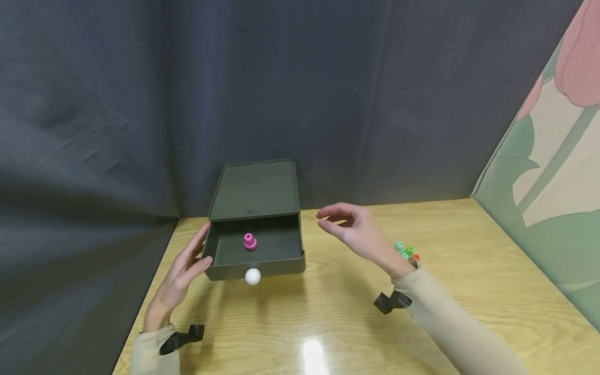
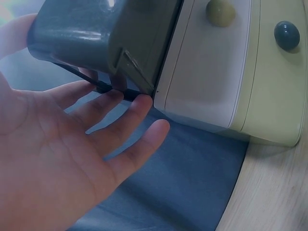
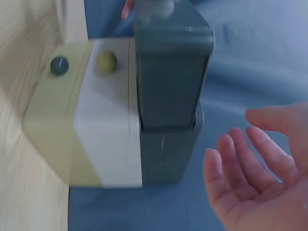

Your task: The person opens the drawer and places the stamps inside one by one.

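Note:
A dark green drawer (image 1: pixel 255 268) with a round white knob (image 1: pixel 252 276) is pulled out at the top of a small chest. Inside it sits a pink stepped peg (image 1: pixel 250 242), its narrow end up. My left hand (image 1: pixel 178 278) rests along the drawer's left side, thumb at the front corner. In the left wrist view, the fingers (image 2: pixel 130 113) are nearly straight, tips against the drawer's side. To the right of the chest, my right hand (image 1: pixel 353 229) is raised with fingers loosely bent and nothing in them.
Below the green drawer are a white drawer (image 2: pixel 207 72) with a yellowish knob and a pale yellow one (image 2: pixel 274 86) with a dark knob, both closed. Several small turquoise, green (image 1: pixel 410 250) and red pieces lie on the wooden table (image 1: pixel 445 312) beyond my right wrist. A dark curtain (image 1: pixel 328 104) hangs behind.

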`<state>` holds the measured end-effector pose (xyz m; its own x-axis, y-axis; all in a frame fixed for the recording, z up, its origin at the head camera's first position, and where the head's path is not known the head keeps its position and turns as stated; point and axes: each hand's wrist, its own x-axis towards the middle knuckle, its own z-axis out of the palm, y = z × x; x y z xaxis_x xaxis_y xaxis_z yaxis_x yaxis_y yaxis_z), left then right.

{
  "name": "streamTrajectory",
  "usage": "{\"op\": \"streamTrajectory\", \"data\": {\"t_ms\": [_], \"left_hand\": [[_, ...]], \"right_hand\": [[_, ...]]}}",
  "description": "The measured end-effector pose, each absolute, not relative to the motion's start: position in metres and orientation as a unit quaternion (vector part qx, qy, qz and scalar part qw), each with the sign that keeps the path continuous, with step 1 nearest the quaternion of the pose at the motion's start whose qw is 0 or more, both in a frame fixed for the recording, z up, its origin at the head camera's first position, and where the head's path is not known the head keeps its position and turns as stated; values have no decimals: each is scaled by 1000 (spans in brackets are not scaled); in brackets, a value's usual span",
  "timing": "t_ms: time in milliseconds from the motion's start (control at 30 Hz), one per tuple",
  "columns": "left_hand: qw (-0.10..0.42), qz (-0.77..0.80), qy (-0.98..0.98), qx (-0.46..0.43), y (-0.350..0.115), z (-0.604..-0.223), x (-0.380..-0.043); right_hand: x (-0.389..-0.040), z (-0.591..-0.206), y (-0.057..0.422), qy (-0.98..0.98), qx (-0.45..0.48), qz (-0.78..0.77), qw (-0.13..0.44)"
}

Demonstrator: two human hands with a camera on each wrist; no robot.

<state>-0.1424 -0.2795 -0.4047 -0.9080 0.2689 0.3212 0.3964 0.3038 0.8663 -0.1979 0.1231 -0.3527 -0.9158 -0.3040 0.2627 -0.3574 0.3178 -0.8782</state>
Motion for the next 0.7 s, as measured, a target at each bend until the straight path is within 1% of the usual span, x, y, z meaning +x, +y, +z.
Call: {"op": "streamTrajectory", "data": {"t_ms": [200,367,700], "left_hand": [[55,-552,-806,-206,-282,-408,-143],[52,-554,-807,-201,-282,-408,-144],[51,-553,-808,-198,-282,-408,-144]], "right_hand": [[-194,-372,169,-852,147,502,38],[-192,-388,201,-874,117,469,50],[-180,-415,240,-898,68,433,49]]}}
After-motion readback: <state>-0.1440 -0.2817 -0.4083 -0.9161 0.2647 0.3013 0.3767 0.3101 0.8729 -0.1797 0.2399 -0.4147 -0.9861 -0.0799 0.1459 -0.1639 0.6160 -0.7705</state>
